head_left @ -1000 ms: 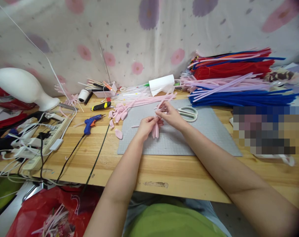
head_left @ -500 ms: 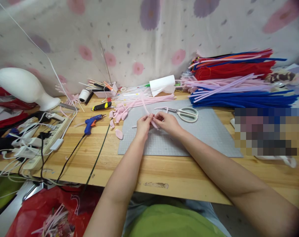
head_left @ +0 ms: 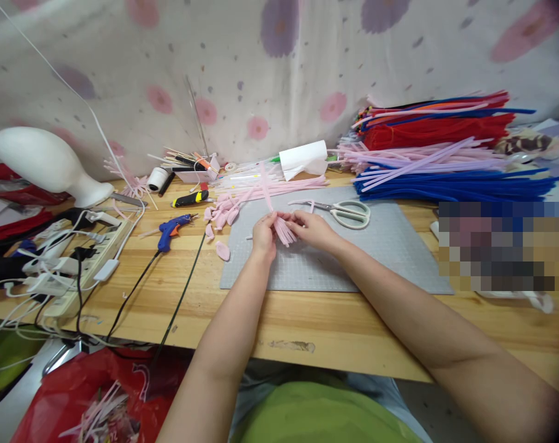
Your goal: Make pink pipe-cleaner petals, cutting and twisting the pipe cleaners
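Between my hands is a bunch of pink pipe cleaners, its lower ends fanned out above the grey cutting mat. Longer pink strands rise from the grip toward the back of the table. My left hand is closed around the bunch at its gathered part. My right hand pinches at the bunch's right side, fingertips against the strands. White-handled scissors lie on the mat behind my right hand. Pink petal-shaped pieces lie to the left of the mat.
A blue glue gun and a yellow-black utility knife lie on the left. Beyond them are a crowded power strip and a white foam head. Blue pipe cleaners are piled at the back right. A red bag hangs below the table edge.
The lower ends of the pink pipe cleaners now spread in a fan between my hands. My fingers have shifted slightly around them; the surrounding things stay in place.
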Action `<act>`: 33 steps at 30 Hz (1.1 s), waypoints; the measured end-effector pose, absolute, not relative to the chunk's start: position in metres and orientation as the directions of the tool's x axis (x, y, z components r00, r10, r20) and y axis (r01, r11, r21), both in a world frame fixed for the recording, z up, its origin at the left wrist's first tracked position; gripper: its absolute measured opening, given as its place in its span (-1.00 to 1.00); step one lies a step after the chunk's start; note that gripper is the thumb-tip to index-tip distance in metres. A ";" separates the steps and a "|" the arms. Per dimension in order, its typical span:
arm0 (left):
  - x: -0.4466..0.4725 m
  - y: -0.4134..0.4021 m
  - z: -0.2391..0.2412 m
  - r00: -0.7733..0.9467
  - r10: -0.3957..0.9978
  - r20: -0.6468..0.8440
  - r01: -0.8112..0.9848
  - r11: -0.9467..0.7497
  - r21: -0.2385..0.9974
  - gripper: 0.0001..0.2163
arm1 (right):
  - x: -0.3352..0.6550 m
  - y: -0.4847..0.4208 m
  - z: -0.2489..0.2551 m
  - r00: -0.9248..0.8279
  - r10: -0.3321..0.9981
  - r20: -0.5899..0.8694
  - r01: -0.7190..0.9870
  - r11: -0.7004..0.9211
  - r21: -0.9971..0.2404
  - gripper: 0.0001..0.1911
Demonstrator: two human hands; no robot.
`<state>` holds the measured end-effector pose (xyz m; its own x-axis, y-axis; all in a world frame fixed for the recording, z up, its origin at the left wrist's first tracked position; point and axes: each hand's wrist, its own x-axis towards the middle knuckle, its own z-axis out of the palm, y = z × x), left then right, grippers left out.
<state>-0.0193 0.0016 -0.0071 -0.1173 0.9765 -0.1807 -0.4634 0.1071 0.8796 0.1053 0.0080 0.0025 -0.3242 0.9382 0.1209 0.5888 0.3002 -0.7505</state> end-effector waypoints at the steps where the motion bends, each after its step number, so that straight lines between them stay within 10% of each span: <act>1: -0.019 0.001 -0.007 -0.123 0.978 -0.171 -0.466 0.095 0.880 -0.87 | 0.105 0.007 0.003 -0.333 0.934 0.126 0.596 0.313 -0.740 -0.79; 33: -0.005 -0.002 -0.011 -0.067 0.995 -0.070 -0.434 0.035 0.900 -0.71 | 0.102 0.010 -0.013 -0.254 0.948 0.191 0.474 0.294 -0.830 -0.65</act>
